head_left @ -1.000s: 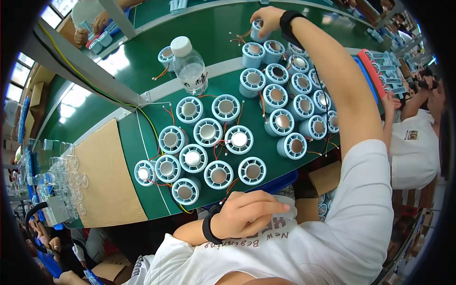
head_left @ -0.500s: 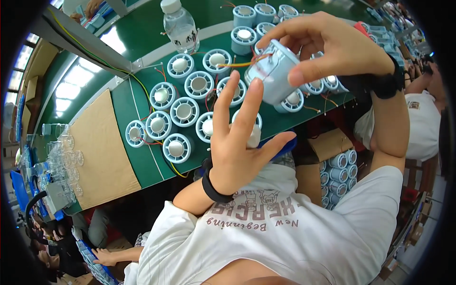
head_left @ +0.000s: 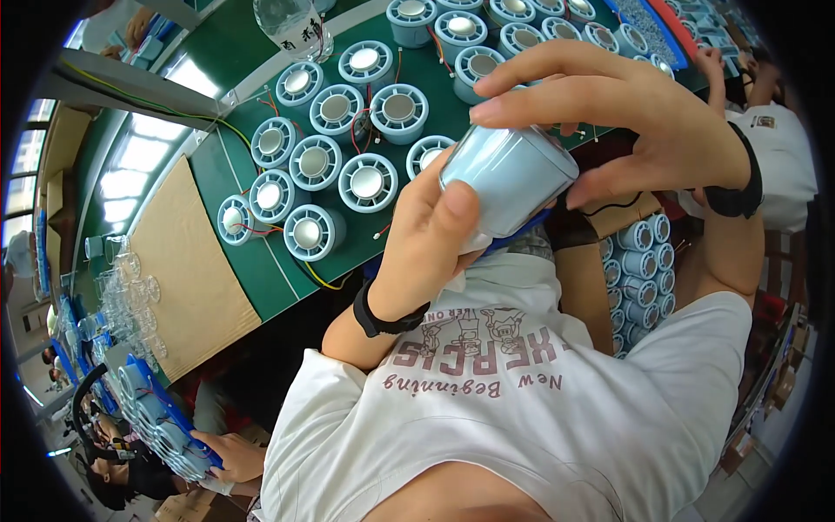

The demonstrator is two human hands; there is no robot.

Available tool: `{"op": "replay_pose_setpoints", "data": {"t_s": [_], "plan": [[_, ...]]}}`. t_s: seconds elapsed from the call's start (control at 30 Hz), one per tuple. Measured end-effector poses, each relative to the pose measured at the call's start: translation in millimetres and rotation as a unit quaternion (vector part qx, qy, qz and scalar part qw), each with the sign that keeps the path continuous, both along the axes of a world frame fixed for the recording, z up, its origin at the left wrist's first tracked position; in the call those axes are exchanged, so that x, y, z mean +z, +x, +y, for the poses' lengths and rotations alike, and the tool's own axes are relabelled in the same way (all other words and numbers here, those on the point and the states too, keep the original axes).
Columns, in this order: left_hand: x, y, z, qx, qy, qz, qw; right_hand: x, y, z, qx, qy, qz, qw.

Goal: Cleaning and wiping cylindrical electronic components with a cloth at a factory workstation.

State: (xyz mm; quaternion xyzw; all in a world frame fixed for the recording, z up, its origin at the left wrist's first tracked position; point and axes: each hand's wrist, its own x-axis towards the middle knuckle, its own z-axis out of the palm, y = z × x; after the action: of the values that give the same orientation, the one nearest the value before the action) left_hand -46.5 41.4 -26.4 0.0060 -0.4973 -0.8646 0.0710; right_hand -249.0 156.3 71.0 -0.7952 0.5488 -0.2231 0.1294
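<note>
A light blue cylindrical housing (head_left: 513,178) is held tilted above the table's front edge, its smooth, shiny side showing. My left hand (head_left: 426,226) grips it from the left, thumb laid along its side. A crumpled white piece (head_left: 474,245), perhaps tissue or cloth, shows below it at my left palm. My right hand (head_left: 644,122) curves over its top and right end, fingertips at the upper edge and thumb by the right rim. The housing's wires are hidden. Left of my hands stand several similar blue housings (head_left: 368,183) with slotted rims, round silvery centres and thin wires.
The green table (head_left: 291,283) carries more housings at the back and a clear bottle (head_left: 291,30). A cardboard sheet (head_left: 187,278) lies left, beside clear cups (head_left: 130,291). A box of housings (head_left: 639,278) stands at right. At lower left, another person's hand (head_left: 230,457) holds a loaded blue tray (head_left: 170,418).
My left hand, open beside the housing before, has closed around it. The housing has turned, and its yellow and red wires no longer show. At lower left, the other person's tray has come higher.
</note>
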Motion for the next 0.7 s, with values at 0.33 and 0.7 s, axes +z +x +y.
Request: {"op": "replay_pose_setpoints", "data": {"t_s": [0.33, 0.7], "plan": [[18, -6, 14, -0.050, -0.009, -0.188, 0.981, 14, 10, 27, -0.084, 0.177, -0.109, 0.975], [-5, -30, 42, -0.024, -0.190, -0.060, 0.980, -29, 118, 266, -0.714, 0.009, -0.309, 0.628]]}}
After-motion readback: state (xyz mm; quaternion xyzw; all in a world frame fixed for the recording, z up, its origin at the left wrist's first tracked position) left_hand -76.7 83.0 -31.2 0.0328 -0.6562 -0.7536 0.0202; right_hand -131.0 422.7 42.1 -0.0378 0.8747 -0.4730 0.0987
